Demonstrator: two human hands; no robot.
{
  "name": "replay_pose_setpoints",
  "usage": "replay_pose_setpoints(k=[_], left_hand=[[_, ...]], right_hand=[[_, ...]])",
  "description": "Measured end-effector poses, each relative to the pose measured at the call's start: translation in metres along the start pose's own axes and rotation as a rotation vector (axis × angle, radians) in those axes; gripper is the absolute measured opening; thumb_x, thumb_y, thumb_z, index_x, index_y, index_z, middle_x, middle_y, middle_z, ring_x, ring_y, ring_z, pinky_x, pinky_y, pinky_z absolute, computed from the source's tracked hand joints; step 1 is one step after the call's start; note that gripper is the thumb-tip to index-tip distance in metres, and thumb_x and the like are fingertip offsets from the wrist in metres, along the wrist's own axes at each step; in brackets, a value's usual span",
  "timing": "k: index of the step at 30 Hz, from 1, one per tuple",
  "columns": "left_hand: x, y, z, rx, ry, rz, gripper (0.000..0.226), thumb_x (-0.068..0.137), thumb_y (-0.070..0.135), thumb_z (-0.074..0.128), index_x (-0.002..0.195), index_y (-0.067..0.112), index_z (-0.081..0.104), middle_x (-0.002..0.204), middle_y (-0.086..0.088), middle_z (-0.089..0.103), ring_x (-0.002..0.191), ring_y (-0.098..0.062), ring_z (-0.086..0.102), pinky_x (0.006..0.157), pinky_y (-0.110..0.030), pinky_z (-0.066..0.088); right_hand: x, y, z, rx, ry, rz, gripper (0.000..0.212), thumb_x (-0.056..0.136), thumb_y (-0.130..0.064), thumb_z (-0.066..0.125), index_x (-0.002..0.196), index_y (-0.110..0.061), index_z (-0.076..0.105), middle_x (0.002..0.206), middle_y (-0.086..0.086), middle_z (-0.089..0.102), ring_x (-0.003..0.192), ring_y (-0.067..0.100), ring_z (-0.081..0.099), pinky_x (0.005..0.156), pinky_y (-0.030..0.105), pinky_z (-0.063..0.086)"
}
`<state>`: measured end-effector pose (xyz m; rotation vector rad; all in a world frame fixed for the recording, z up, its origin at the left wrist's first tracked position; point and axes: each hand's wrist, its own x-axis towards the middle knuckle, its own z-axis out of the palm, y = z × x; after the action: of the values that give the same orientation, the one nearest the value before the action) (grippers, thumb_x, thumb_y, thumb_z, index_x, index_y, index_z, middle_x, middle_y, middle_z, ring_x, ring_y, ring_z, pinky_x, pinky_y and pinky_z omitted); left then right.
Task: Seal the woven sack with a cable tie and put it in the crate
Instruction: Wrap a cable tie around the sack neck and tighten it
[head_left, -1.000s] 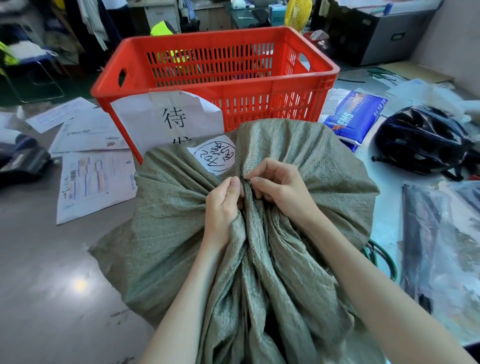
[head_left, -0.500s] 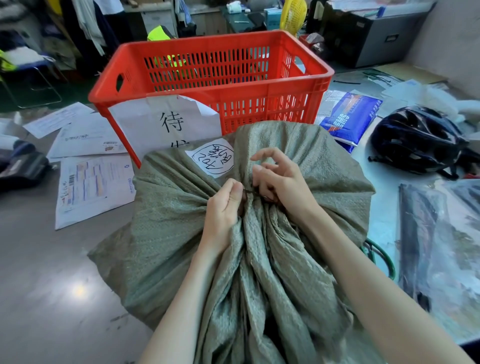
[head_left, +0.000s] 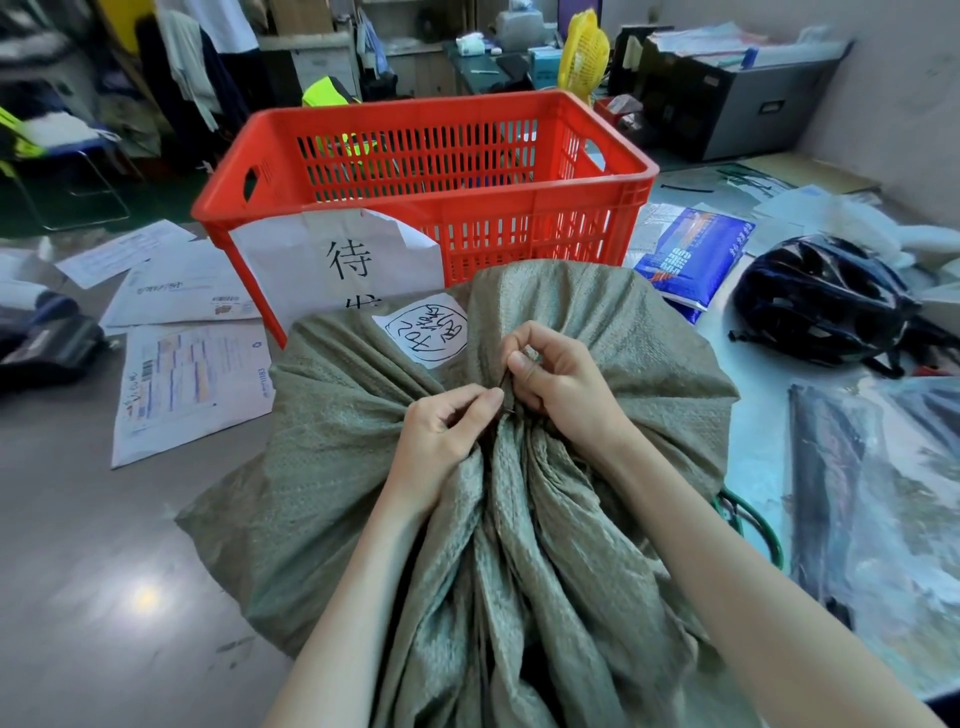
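Note:
A full grey-green woven sack (head_left: 332, 467) lies on the floor in front of me, its mouth gathered into a bunched neck that runs toward me. My left hand (head_left: 441, 441) clamps the neck from the left. My right hand (head_left: 556, 384) pinches a thin dark cable tie (head_left: 503, 387) at the same spot, thumb against forefinger; most of the tie is hidden in the folds. A white label (head_left: 423, 332) with hand-drawn writing sits on the sack beyond my hands. The red slatted plastic crate (head_left: 545, 208) stands just behind the sack.
A white paper sign (head_left: 337, 260) hangs on the crate's front. Paper sheets (head_left: 192, 384) lie at left, a blue packet (head_left: 685, 254) and a black helmet (head_left: 815, 301) at right. Dark plastic bags (head_left: 872, 493) lie at the right edge, a green hose (head_left: 753, 525) beside the sack.
My right hand has lifted slightly and its fingers have closed from spread into a pinch on the tie. The left hand keeps its hold on the neck.

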<state>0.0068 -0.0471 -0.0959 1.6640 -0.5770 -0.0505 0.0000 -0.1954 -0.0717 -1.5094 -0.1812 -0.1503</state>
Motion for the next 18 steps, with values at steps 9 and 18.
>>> replay_pose_setpoints(k=[9,18], left_hand=[[-0.005,0.015,-0.008,0.09,0.048,0.045,0.026,0.088,0.029,0.061,0.073,0.01,0.071,0.056,0.012,0.054,0.056,-0.002,0.044,0.054,-0.024,0.037],[-0.002,0.017,-0.017,0.25,0.049,0.053,0.015,0.086,0.016,0.067,0.073,0.016,0.075,0.063,-0.01,0.056,0.061,-0.006,0.045,0.06,-0.03,0.035]], right_hand=[[-0.006,-0.025,0.003,0.024,0.064,-0.086,0.018,0.097,0.001,0.039,0.081,-0.004,0.046,0.072,0.017,0.054,0.036,0.003,0.031,0.038,0.012,0.024],[0.008,-0.049,-0.017,0.369,0.313,0.054,0.027,0.098,0.001,0.036,0.075,-0.008,0.047,0.063,0.002,0.052,0.043,0.006,0.042,0.04,0.016,0.031]])
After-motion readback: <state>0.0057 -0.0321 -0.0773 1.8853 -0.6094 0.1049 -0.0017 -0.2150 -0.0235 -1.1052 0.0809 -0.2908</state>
